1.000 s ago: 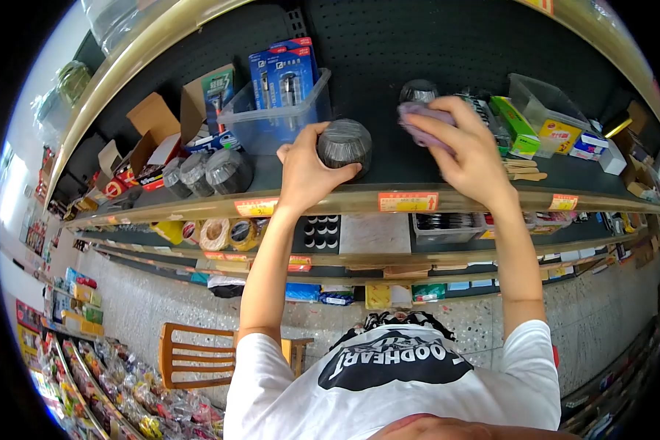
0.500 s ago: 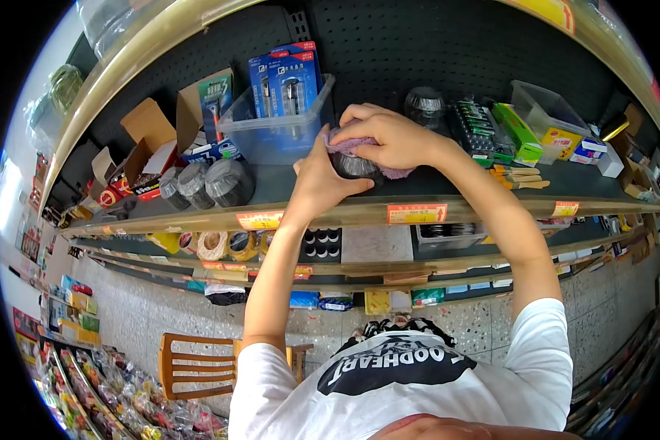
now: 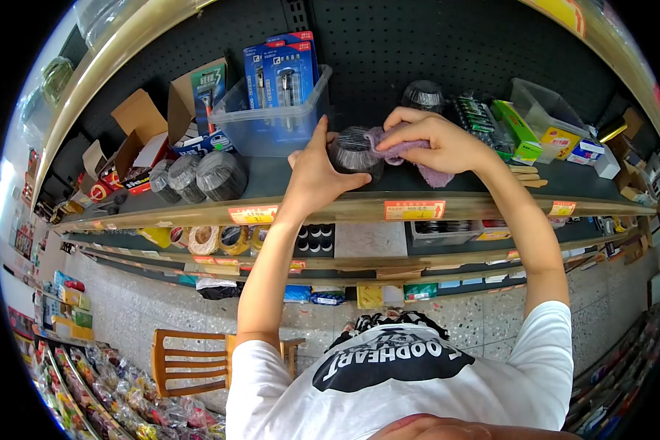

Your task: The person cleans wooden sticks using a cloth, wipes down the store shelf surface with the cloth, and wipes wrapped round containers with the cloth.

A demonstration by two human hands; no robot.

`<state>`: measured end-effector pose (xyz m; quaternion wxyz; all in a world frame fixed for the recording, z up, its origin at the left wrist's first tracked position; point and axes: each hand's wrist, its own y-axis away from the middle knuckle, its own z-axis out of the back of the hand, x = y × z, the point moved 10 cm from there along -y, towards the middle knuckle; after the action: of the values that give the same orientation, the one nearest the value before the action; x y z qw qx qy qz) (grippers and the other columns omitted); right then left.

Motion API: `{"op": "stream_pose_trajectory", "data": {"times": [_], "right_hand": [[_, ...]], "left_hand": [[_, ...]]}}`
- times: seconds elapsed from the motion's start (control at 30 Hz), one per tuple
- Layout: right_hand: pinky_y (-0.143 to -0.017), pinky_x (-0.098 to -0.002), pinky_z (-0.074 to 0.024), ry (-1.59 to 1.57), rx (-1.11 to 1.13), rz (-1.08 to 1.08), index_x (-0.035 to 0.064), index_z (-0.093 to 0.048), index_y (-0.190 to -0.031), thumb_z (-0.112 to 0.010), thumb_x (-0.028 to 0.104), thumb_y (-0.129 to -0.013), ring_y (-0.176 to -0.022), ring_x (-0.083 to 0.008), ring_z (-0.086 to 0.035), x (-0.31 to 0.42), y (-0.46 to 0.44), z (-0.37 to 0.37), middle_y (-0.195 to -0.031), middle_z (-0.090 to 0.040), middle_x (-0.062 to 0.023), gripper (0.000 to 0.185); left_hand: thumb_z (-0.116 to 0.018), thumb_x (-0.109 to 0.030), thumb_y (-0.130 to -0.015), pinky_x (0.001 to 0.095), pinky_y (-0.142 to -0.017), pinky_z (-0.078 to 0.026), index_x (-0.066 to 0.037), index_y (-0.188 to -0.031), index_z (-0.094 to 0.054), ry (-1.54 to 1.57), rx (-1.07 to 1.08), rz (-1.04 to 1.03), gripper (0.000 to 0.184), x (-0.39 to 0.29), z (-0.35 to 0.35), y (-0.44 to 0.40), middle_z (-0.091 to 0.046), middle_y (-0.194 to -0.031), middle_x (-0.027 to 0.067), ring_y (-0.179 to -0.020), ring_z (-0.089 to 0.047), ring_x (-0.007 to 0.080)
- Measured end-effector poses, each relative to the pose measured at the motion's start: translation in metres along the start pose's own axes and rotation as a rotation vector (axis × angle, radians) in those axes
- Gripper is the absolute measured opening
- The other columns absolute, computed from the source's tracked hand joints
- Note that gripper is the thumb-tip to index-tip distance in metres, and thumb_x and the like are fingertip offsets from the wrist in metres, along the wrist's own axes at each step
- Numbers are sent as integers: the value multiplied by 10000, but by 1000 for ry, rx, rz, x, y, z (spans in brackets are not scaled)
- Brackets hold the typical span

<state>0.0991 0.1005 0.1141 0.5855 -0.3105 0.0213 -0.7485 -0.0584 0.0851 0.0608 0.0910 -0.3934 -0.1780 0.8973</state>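
Note:
A dark, round, ribbed item wrapped in clear plastic (image 3: pixel 355 152) sits on the shelf in front of me. My left hand (image 3: pixel 317 170) cups its left side, thumb across the front and index finger pointing up; its other fingers are partly hidden behind. In my right hand (image 3: pixel 436 143) is a bunched purple cloth (image 3: pixel 434 174), pinched against the item's upper right side. Left of my left hand stands a clear plastic bin (image 3: pixel 268 132) holding blue carded packs (image 3: pixel 286 77). Another dark wrapped item (image 3: pixel 423 95) rests behind my right hand.
Three similar wrapped items (image 3: pixel 220 176) stand at left, beside open cardboard boxes (image 3: pixel 141 121). Battery packs (image 3: pixel 475 121), a green box (image 3: pixel 517 132) and a second clear bin (image 3: pixel 554 110) are at right. The shelf's front rail (image 3: pixel 323 210) carries price tags. A wooden chair (image 3: pixel 191 363) stands below.
My right hand has moved right with the cloth, from the item's top to its right side, exposing more of it. My left hand stays at its left side. The view has shifted slightly.

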Motion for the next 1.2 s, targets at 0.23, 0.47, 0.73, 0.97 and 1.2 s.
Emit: {"op": "stream_pose_trajectory", "data": {"times": [0.23,0.47,0.73,0.97,1.2], "right_hand": [[-914,-351,-495,91,-77,-1,56,-718,-1159,-638,-2,-810,-1033,-281,-629,-1,10,26,-1117,-613,-119,363],[-930,-357,-489,87,-104,127,68,-708,-1191,-662,36,-851,-1076,-283,-610,11,-53,1,-1155,-602,-121,344],[-974,-330,-470,-112,-22,-7,67,-714,-1188,-662,13,-846,-1125,-241,-590,-14,-49,-18,-1210,-582,-106,350],[-987,-314,-454,-118,-79,-8,55,-704,-1205,-649,-31,-825,-1120,-238,-577,-12,-18,-10,-1239,-554,-110,394],[-961,-355,-485,-78,-112,-7,102,-723,-1199,-670,-3,-817,-1096,-291,-612,-8,9,-6,-1210,-577,-127,399]], "left_hand": [[-923,-327,-601,413,-1123,-299,109,-1522,-250,34,2,10,1221,2,0,0,-597,-1328,259,-1234,-551,389],[-933,-280,-602,374,-1061,-440,126,-1489,-302,-42,16,-4,1162,-5,2,-1,-609,-1304,263,-1231,-597,336],[-933,-299,-602,377,-1087,-420,85,-1507,-303,-38,-21,4,1167,-7,3,-1,-583,-1335,289,-1283,-562,346],[-924,-257,-625,374,-1077,-426,76,-1518,-291,-2,-2,7,1144,-4,3,0,-585,-1345,273,-1263,-578,333],[-921,-256,-630,371,-1084,-415,49,-1526,-305,3,4,34,1130,-3,3,1,-571,-1365,272,-1279,-563,335]]}}
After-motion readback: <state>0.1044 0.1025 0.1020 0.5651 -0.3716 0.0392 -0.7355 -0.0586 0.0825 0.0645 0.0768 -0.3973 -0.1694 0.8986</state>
